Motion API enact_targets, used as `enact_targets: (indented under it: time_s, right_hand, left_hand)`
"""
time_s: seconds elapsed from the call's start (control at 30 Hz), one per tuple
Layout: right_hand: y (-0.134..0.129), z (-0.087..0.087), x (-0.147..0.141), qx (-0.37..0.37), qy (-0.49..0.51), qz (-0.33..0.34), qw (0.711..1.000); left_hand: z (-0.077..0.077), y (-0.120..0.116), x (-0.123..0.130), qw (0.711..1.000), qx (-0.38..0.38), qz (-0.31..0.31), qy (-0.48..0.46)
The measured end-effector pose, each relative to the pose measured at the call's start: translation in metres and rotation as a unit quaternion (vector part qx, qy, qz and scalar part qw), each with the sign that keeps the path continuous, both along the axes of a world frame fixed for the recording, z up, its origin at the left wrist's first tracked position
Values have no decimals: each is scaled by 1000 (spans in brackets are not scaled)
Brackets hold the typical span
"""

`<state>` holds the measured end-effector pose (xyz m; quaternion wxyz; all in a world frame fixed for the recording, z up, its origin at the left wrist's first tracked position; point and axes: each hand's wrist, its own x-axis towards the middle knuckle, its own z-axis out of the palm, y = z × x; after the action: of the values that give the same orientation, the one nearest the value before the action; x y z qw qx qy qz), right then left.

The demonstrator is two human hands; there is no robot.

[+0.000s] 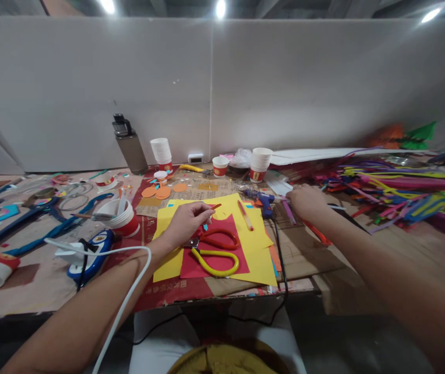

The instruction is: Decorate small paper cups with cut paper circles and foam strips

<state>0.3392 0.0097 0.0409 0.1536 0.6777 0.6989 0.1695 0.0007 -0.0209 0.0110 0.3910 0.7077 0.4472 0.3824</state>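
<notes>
While the left hand (pixel 185 223) is pinching a thin orange-brown sliver (pixel 216 206) between thumb and forefinger, gap narrow, above yellow paper sheets (pixel 261 262) near the table's (pixel 51 296) front edge, the right hand (pixel 308 201) is sitting farther back, just beside a whitish packet (pixel 279 183) and near a blue glue gun (pixel 267 202); its fingers are curling, contents of grip: cannot tell. Scissors (pixel 216 253) with one red and one yellow handle are lying over red paper (pixel 191 270), blades partly hidden by the left hand. An orange pen (pixel 245 215) is resting on the yellow sheets. Two paper-cup stacks (pixel 260 165) are standing along the table's rear edge; colored pipe cleaners (pixel 397 182) are heaping toward its rear right corner. A blue-and-white power strip (pixel 99 254) is lying left of the left forearm.
</notes>
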Motion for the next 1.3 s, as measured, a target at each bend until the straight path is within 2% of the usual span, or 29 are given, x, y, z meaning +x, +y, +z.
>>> enact_targets:
  time_s: [0.4,1.3]
  right_hand:
    - [-3,3,-6,-5,-9,13,1000]
    - [2,-3,-1,9,44,1,999]
  left_hand:
    - [1,0,0,1000,-3,-8,14]
    - [2,-2,1,1000,-2,-8,17]
